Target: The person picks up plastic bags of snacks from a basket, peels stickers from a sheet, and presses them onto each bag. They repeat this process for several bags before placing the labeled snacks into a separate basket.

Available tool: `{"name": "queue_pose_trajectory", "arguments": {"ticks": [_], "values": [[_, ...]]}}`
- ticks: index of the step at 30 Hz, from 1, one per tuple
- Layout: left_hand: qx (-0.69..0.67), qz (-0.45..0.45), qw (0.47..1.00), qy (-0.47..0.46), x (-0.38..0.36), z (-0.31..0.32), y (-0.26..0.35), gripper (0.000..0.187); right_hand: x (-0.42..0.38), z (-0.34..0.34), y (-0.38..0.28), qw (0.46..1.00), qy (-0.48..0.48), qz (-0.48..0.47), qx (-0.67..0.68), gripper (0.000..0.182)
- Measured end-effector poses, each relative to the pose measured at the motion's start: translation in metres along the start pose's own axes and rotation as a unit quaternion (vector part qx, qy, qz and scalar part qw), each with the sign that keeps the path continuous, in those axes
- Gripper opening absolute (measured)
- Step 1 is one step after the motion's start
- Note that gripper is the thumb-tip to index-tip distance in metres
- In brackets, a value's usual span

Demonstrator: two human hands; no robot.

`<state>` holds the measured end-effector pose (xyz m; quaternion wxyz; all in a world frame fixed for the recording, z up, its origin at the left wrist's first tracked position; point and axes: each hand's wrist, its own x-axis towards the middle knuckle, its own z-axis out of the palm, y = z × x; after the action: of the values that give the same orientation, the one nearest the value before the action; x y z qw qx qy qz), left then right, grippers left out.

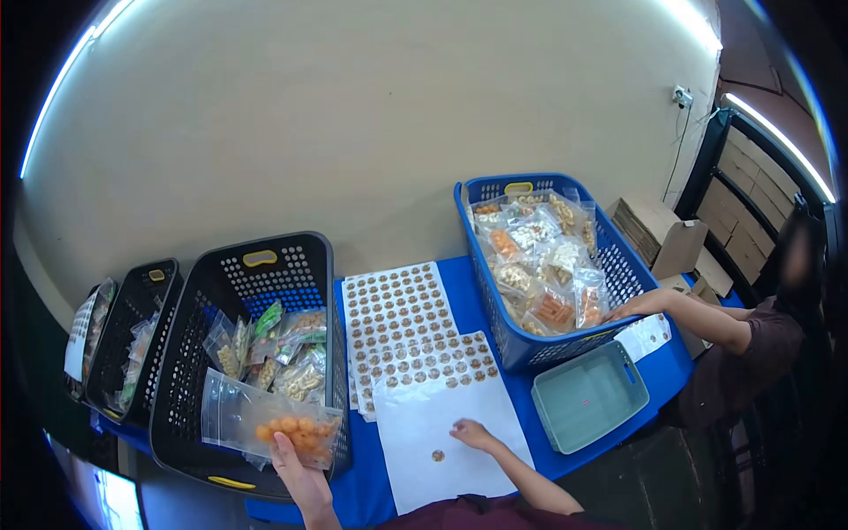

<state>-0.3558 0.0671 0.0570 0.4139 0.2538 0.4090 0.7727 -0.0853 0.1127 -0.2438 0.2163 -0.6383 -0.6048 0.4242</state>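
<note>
My left hand (301, 477) grips a clear plastic bag (231, 412) by its lower edge, thumb on top. Round orange snack balls (305, 435) fill the bag's right end, and it is over the front of a large black basket (320, 265). My right hand (473, 434) is over a mostly bare white sticker sheet (415, 490), its fingers bent together; whatever they hold, if anything, is too small to make out. One round sticker (438, 456) lies on that sheet just below the hand. Sheets full of round stickers (397, 309) lie behind it.
Bagged snacks (300, 375) lie in the black basket; smaller baskets (132, 344) stand farther left. At right, a blue basket (503, 344) holds many snack bags (561, 256). Another person's hand (638, 305) rests at its rim, near a green tray (590, 397) and cardboard boxes (654, 230).
</note>
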Motion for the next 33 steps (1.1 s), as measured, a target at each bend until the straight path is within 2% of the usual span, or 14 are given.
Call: {"name": "queue_pose_trajectory", "arguments": {"ticks": [3,6,9,10,14,19,22,25,31,33], "values": [[-0.001,-0.001,1.000,0.004,-0.002,0.001,0.002,0.036,0.039,0.017,0.010,0.979,0.133,-0.121,-0.092,0.041],[0.000,0.003,1.000,-0.021,-0.001,-0.002,0.000,0.035,0.076,0.024,0.022,0.981,0.165,-0.026,-0.102,0.047],[0.012,0.009,1.000,-0.021,-0.001,-0.001,0.000,0.034,0.086,0.019,0.023,0.983,0.170,0.004,-0.063,0.055],[0.015,0.009,1.000,-0.021,-0.001,0.000,0.001,0.033,0.084,0.014,0.016,0.984,0.162,0.023,-0.065,0.064],[0.016,0.004,1.000,-0.013,0.000,-0.002,-0.002,0.033,0.078,-0.009,-0.018,0.985,0.098,0.109,-0.094,0.072],[0.036,0.005,0.999,0.005,-0.001,0.001,-0.003,0.033,0.088,-0.010,-0.015,0.983,0.053,0.157,-0.081,0.077],[0.040,0.005,0.999,-0.008,0.001,-0.004,-0.004,0.033,0.094,-0.006,-0.006,0.988,0.026,0.130,-0.082,0.077],[0.036,0.003,0.999,-0.004,-0.001,-0.001,-0.003,0.034,0.093,-0.006,-0.008,0.986,0.050,0.130,-0.096,0.075],[0.031,0.011,0.999,-0.005,-0.001,-0.002,-0.003,0.034,0.098,-0.010,-0.007,0.986,0.023,0.130,-0.105,0.075],[0.031,0.009,0.999,0.000,-0.001,-0.003,-0.003,0.034,0.097,-0.010,-0.009,0.987,0.025,0.125,-0.101,0.069]]}}
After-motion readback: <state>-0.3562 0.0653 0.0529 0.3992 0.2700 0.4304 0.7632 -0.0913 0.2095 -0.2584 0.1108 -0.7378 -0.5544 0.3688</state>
